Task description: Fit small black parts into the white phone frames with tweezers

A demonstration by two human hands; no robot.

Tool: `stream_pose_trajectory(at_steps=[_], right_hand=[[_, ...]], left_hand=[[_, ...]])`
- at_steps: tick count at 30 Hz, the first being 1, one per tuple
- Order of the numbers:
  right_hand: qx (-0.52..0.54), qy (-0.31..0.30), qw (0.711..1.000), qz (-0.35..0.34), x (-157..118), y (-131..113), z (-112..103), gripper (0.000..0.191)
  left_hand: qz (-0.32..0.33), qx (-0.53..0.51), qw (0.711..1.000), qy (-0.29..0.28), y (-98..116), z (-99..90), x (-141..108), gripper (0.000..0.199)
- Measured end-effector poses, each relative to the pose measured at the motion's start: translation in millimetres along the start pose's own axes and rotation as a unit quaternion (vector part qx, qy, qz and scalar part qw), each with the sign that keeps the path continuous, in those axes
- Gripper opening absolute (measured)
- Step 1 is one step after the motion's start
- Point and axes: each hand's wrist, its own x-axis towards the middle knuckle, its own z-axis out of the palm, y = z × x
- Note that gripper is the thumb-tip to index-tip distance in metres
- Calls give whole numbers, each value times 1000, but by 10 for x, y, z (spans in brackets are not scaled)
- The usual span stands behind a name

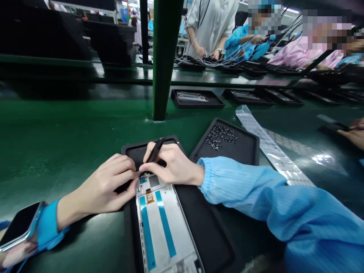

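Note:
A silver phone frame (167, 223) with two blue strips and a small orange flex cable (149, 197) lies in a black tray (204, 227). My left hand (113, 185) pinches the frame's upper left edge between thumb and fingers. Gripped in my right hand (170, 163) are black tweezers (156, 150), pointing down at the top end of the frame. Their tips are hidden behind my fingers, close to my left fingertips. Just beyond my right wrist, a second black tray (247, 144) holds many small black parts (220, 134).
A green post (166, 60) rises from the green bench (71, 132). Several black trays with frames, one a nearer tray (199, 104), line the back. Clear plastic strips (273, 151) lie right. Co-workers stand and sit across; another person's hand (355, 132) is at far right.

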Motion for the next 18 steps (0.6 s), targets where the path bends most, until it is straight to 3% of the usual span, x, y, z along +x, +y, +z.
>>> stream_pose_trajectory(at_steps=[4,12,14,18], right_hand=[[-33,-14,998,-50,8,-17,29,19],[-11,11,1000,15,15,-16,-15,14],[-1,15,999,29,9,6,4,17],[41,68,990,117,51,24,3,23]], left_hand=[[7,11,1000,1,18,-8,15,9],[5,26,1000,13,-12,-30,16,10],[16,26,999,18,133,-29,2,9],[70,1,997,-22,687,116,-136,15]])
